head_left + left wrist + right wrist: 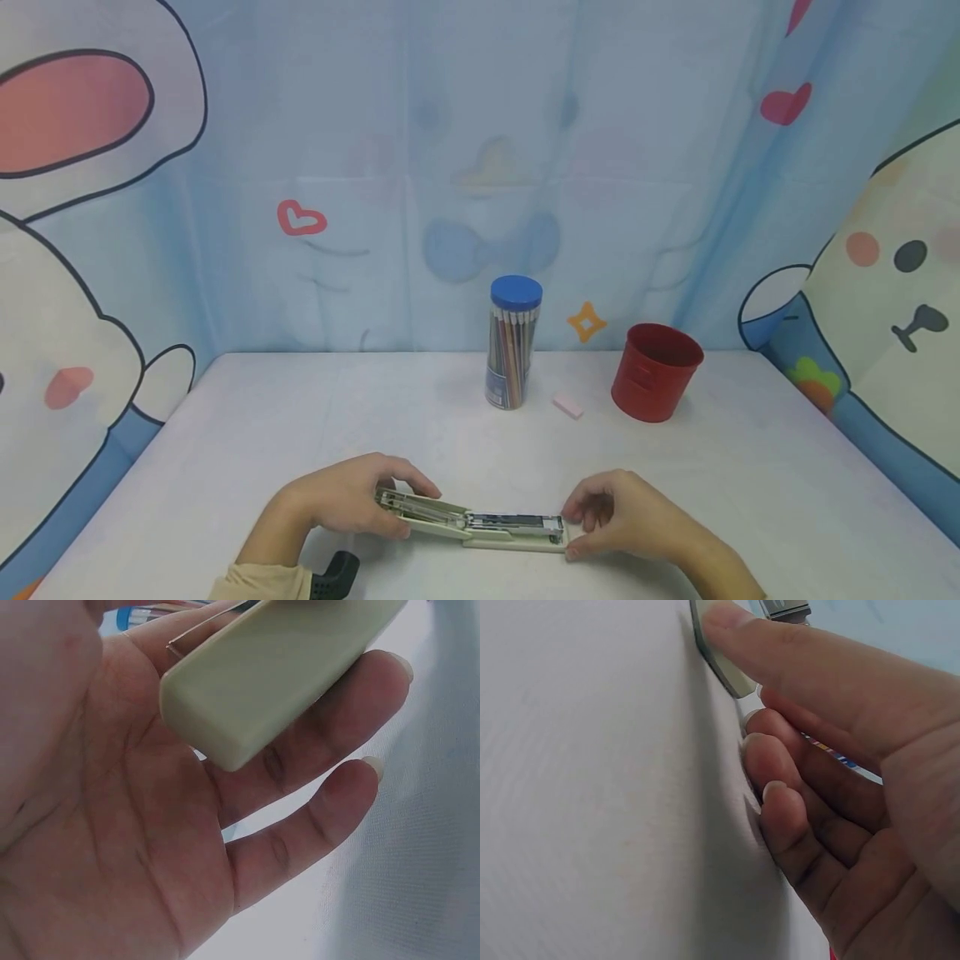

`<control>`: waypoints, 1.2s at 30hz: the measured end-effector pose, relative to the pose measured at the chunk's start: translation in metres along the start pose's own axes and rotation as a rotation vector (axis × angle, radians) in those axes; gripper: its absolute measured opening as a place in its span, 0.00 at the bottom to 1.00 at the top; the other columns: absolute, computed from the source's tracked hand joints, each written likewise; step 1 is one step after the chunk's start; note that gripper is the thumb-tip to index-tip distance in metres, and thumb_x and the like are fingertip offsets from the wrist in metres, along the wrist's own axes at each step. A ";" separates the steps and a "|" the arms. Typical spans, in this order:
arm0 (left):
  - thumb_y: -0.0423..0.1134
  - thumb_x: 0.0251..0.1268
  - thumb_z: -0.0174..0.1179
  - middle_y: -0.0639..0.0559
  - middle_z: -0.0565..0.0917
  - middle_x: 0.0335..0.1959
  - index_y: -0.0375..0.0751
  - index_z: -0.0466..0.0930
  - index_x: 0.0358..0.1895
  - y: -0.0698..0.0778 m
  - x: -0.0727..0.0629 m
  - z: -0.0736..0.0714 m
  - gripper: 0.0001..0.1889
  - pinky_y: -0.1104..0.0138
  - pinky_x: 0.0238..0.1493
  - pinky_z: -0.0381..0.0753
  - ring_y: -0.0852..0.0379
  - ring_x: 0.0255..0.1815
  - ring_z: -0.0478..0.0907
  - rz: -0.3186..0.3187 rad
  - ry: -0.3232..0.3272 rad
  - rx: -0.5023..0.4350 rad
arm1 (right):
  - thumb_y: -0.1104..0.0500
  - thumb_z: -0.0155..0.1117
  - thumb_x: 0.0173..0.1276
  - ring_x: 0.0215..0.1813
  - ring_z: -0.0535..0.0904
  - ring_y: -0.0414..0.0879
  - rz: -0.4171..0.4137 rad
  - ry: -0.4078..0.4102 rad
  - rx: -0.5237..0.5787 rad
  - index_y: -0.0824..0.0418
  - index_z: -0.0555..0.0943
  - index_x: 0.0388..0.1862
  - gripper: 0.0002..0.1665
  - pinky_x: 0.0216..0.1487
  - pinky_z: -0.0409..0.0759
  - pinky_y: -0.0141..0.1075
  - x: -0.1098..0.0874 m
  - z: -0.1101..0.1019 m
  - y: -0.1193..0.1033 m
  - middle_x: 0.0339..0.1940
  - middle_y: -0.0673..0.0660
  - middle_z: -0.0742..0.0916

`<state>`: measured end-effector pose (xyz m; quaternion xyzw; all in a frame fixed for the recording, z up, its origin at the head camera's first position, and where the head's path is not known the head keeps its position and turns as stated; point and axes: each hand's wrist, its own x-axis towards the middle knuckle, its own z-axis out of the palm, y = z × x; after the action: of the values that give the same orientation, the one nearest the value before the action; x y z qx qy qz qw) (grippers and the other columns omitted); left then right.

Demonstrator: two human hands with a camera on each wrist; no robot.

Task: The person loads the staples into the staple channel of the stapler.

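A pale green stapler [517, 525] lies folded wide open near the front of the table, its metal inside showing. My left hand [348, 496] grips its left arm, which is tilted up a little off the table. In the left wrist view the smooth rounded end of the stapler [255, 682] sits between thumb and fingers. At the other end, my right hand [637, 512] pinches the base, which rests on the tabletop. The right wrist view shows the thumb pressed on the stapler's end [733, 673], with the other fingers curled beside it.
Behind the stapler stands a clear jar of pencils [510, 358] with a blue lid. Right of it lie a small pink eraser-like block [567, 406] and a red bucket [651, 383]. A printed curtain [360, 275] hangs along the far edge of the white table [337, 408].
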<state>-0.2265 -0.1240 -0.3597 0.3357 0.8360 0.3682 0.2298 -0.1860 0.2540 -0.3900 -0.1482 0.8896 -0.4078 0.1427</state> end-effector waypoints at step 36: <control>0.47 0.57 0.74 0.69 0.83 0.46 0.67 0.81 0.60 0.030 0.018 0.018 0.25 0.51 0.51 0.78 0.54 0.49 0.77 0.204 0.274 0.018 | 0.50 0.87 0.44 0.32 0.77 0.47 0.001 0.009 0.031 0.55 0.89 0.36 0.21 0.30 0.77 0.31 0.002 0.003 0.003 0.27 0.50 0.84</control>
<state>-0.2154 -0.0870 -0.3504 0.3673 0.8244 0.4247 0.0720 -0.1876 0.2531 -0.3948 -0.1440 0.8838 -0.4222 0.1413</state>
